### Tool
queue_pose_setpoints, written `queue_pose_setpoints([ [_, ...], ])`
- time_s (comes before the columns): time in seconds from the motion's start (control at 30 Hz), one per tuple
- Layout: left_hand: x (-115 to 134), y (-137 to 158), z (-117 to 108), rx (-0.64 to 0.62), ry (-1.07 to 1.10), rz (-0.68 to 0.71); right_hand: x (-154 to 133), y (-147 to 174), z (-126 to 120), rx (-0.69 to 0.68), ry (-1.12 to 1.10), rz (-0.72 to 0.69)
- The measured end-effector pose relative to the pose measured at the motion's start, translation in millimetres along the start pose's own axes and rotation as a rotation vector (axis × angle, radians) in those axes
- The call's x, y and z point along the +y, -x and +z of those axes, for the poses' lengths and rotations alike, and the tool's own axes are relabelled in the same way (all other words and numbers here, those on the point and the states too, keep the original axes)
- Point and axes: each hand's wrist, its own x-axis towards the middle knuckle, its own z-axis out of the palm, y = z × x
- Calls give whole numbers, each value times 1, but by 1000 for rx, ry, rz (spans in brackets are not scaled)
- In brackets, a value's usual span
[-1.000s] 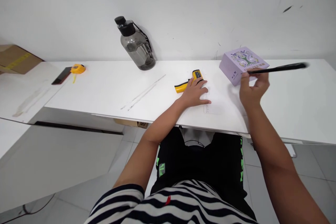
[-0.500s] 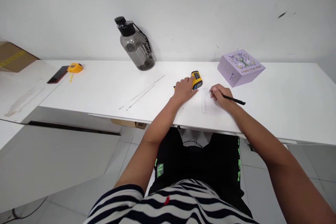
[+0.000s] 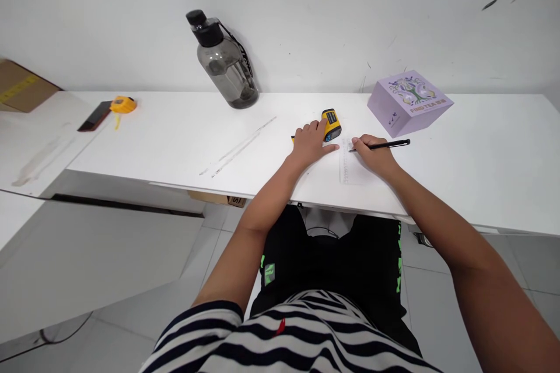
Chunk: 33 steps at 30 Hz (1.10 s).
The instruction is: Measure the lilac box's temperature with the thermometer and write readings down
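My right hand (image 3: 373,153) pinches a black pen (image 3: 396,143), its tip down at a small pale sheet (image 3: 345,173) with faint marks along its left side. The sheet lies on the white table, partly covered by that hand. My left hand (image 3: 310,143) lies flat at the left of the sheet, thumb stretched toward it. Its fingertips touch a yellow and black measuring device (image 3: 331,123), which looks like a tape measure with a small display. A bit of yellow pokes out at the left of this hand; what lies under the palm is hidden.
A grey water bottle (image 3: 230,70) leans against the wall. On the right stands a lilac tea box (image 3: 400,111). Farther left are an orange tape measure (image 3: 123,105), a dark flat object (image 3: 94,116) and a cardboard box (image 3: 24,86). The table's front edge (image 3: 245,193) crosses before my lap.
The pen has swung up to lie flatter, its tip a little lower on the sheet. My left thumb has stretched farther right, away from the device. The view has shifted slightly.
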Motion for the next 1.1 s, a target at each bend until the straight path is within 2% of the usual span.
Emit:
queue_pose_setpoints([
  [0.4,11,4,7,29,-95,-56,3,-2,3,-14,35,14],
  [0.97,9,2,6,22,-79,-52,4,-3,3,37,38,9],
  [1.1,9,1,7,28,-74,-54,3,-3,3,13,29,25],
])
